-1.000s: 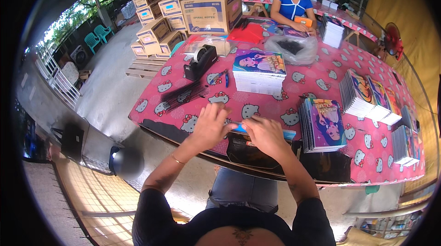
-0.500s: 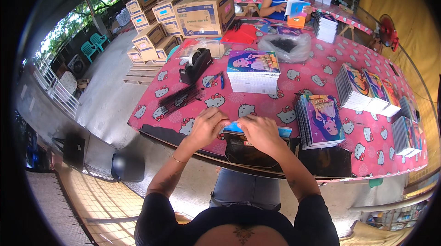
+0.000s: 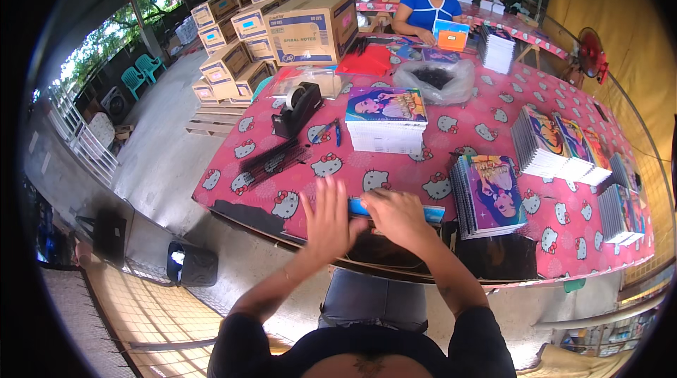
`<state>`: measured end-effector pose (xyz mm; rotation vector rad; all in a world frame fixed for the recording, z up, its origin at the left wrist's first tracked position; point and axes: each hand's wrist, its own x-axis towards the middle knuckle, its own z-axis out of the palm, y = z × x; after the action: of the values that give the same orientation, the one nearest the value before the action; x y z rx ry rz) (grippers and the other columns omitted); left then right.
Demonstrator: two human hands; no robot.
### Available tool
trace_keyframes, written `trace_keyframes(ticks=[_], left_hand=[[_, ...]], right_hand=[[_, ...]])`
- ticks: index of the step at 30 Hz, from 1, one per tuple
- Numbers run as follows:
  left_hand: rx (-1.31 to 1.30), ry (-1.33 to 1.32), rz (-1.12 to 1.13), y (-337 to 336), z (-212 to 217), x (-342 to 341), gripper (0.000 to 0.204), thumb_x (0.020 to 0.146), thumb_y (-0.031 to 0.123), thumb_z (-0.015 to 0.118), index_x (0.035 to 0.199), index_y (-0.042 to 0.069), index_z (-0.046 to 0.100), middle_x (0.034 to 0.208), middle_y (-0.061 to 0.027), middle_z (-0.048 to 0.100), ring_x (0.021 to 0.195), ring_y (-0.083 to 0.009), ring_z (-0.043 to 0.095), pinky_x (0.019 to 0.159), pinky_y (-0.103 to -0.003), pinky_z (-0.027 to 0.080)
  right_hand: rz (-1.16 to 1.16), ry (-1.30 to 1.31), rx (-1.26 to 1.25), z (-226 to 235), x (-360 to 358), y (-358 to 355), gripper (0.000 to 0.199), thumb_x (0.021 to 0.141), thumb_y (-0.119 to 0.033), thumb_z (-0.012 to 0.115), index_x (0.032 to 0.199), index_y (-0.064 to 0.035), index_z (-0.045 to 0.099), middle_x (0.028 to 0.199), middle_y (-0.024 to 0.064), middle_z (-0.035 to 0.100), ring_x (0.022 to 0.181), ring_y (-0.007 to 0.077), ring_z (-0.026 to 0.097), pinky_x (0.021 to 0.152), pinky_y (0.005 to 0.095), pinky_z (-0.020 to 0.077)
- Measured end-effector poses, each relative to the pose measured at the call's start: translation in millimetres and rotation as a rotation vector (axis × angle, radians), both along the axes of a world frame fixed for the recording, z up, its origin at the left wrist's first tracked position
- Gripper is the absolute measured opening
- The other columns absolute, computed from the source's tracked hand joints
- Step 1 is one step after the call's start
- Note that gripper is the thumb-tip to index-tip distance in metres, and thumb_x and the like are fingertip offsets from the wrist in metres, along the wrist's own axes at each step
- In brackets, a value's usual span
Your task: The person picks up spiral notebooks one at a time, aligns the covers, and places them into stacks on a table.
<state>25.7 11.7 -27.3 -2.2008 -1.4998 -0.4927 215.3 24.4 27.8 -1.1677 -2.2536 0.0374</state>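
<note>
At the table's front edge, my right hand (image 3: 397, 220) has its fingers curled over a notebook (image 3: 434, 214), of which little more than a bright blue edge shows. Beside it, at the notebook's left end, my left hand (image 3: 328, 221) is open with fingers stretched out and its thumb close to the notebook. My hands cover much of the notebook. Just beyond my hands is a stack of notebooks (image 3: 386, 113) with white page edges and no visible coil. To the right stands a stack of spiral notebooks (image 3: 491, 194) with black coils.
Black spiral coils (image 3: 269, 161), pliers (image 3: 326, 132) and a tape dispenser (image 3: 297, 111) lie at left on the pink table. Beyond are a plastic bag of black coils (image 3: 434, 80), red sheets (image 3: 364, 61) and cartons (image 3: 314, 25). More notebooks (image 3: 553, 142) stand right. A co-worker (image 3: 427, 11) sits opposite.
My left hand has let go of its pinch at the notebook, its fingers now straight. My right hand stays on the notebook. The co-worker has lowered a blue and orange notebook onto the table.
</note>
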Motion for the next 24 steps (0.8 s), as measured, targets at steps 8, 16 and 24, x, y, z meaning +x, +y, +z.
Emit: trace_keyframes(ticks=[8, 16, 24], left_hand=[[0.044, -0.021, -0.095, 6, 0, 4, 0.088, 0.1, 0.063, 0.038, 0.153, -0.008, 0.031, 0.158, -0.0342, 0.03, 0.152, -0.0498, 0.017, 0.116, -0.072, 0.001], [0.045, -0.046, -0.174, 22, 23, 17, 0.087, 0.096, 0.063, 0.048, 0.148, -0.007, 0.041, 0.157, -0.0289, 0.036, 0.15, -0.0432, 0.029, 0.116, -0.07, 0.014], [0.011, 0.088, -0.209, 11, 36, 24, 0.09, 0.09, 0.063, 0.055, 0.146, -0.007, 0.042, 0.156, -0.03, 0.036, 0.147, -0.0453, 0.033, 0.115, -0.067, 0.023]], right_hand=[[-0.048, -0.053, -0.084, -2, 39, -22, 0.031, 0.091, -0.021, 0.066, 0.122, -0.0169, 0.068, 0.098, 0.0072, 0.075, 0.083, 0.0296, 0.072, 0.071, 0.0425, 0.0558], [-0.016, -0.018, -0.028, 18, 45, -15, 0.019, 0.093, -0.02, 0.064, 0.11, -0.0133, 0.067, 0.083, 0.0077, 0.072, 0.073, 0.0309, 0.071, 0.063, 0.0429, 0.0548], [0.021, -0.002, -0.003, -4, 42, -6, 0.021, 0.094, -0.023, 0.065, 0.112, -0.0141, 0.066, 0.077, 0.0092, 0.071, 0.07, 0.0305, 0.07, 0.068, 0.0443, 0.0486]])
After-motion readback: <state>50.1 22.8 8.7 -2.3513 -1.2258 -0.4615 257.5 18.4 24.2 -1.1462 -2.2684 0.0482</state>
